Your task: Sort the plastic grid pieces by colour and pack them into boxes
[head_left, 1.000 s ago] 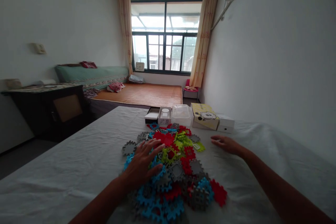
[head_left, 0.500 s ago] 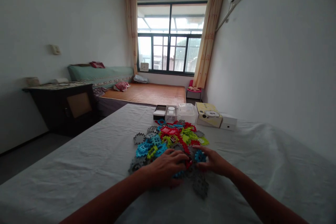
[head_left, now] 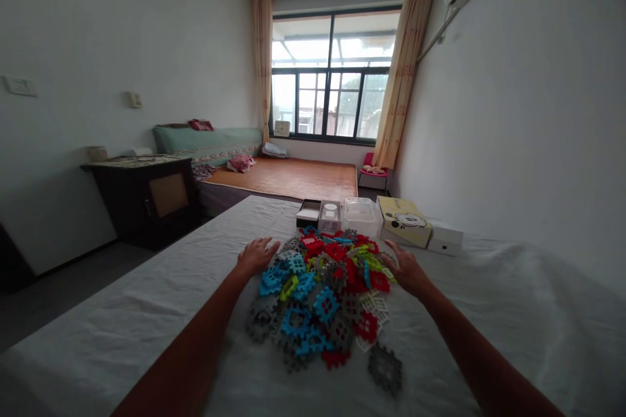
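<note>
A heap of plastic building pieces [head_left: 306, 283] with toothed edges, in blue, red, green, grey and white, lies on the cloth-covered table in front of me. My left hand [head_left: 257, 255] is at the heap's far left edge, fingers apart, holding nothing. Across from it, my right hand [head_left: 405, 268] is at the right edge beside the green and red pieces, thumb and fingers spread, also holding nothing. Whether the fingertips touch the pieces I cannot tell. A single grey piece [head_left: 385, 368] lies nearest me, a little apart from the heap.
Behind the heap stand a black open box [head_left: 309, 214], a small box with a round white item [head_left: 331, 214], a clear plastic container [head_left: 360, 215], a yellow cartoon box [head_left: 405, 220] and a white box [head_left: 444, 238]. Beyond the table are a bed [head_left: 298, 176] and a dark cabinet [head_left: 147, 199].
Both hands have moved from the near middle of the heap out to its far left and right sides. Blue, red and white pieces at the near side now show. The view has shifted left.
</note>
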`<state>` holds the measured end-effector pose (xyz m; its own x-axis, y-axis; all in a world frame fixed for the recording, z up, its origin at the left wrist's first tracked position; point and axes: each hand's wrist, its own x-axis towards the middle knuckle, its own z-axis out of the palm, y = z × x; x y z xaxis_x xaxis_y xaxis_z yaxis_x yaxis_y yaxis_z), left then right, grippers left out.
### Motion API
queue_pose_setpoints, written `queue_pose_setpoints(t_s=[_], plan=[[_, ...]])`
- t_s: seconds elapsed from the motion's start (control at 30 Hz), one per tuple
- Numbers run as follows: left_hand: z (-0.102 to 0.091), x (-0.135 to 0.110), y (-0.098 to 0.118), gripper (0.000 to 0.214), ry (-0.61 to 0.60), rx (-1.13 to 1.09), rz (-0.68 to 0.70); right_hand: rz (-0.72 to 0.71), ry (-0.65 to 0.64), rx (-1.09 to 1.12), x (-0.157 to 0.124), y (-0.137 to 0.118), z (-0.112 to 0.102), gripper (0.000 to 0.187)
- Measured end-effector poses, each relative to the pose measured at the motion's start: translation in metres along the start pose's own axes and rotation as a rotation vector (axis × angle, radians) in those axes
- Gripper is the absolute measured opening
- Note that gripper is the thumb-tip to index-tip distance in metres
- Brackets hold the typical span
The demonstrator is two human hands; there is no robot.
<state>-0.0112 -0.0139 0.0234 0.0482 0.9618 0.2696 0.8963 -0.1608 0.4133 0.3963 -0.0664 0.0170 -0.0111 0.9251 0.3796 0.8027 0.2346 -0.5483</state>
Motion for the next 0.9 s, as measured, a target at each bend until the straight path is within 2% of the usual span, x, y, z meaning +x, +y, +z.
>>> queue_pose_setpoints(t_s=[0.07,0.17,0.3,0.37,0.43,0.53,0.7,0.9], plan=[[0.012,0.001,-0.015,0.044,-0.055,-0.012,0.001,0.056,-0.007,-0.116,-0.002,0.023,0.011,0.049],[0.028,-0.001,-0.005,0.047,-0.093,-0.062,0.082,0.052,-0.066,-0.106,-0.01,0.035,0.03,0.045],[0.034,-0.008,0.025,0.051,-0.114,-0.333,0.238,-0.067,-0.09,0.043,-0.019,0.017,0.038,0.047],[0.031,-0.013,0.033,0.051,-0.117,-0.482,0.29,-0.093,-0.073,0.138,-0.02,0.005,0.03,0.045],[0.027,-0.016,0.034,0.051,-0.091,-0.564,0.286,-0.085,-0.048,0.245,-0.02,-0.005,0.018,0.042],[0.025,-0.017,0.026,0.052,0.005,-0.51,0.224,-0.031,-0.008,0.367,-0.017,-0.011,0.004,0.038],[0.024,-0.017,0.018,0.044,0.095,-0.311,0.244,0.006,0.009,0.325,-0.02,-0.016,-0.005,0.038],[0.023,-0.02,0.02,0.04,0.121,-0.201,0.314,-0.271,-0.057,0.071,-0.029,-0.044,0.001,0.032]])
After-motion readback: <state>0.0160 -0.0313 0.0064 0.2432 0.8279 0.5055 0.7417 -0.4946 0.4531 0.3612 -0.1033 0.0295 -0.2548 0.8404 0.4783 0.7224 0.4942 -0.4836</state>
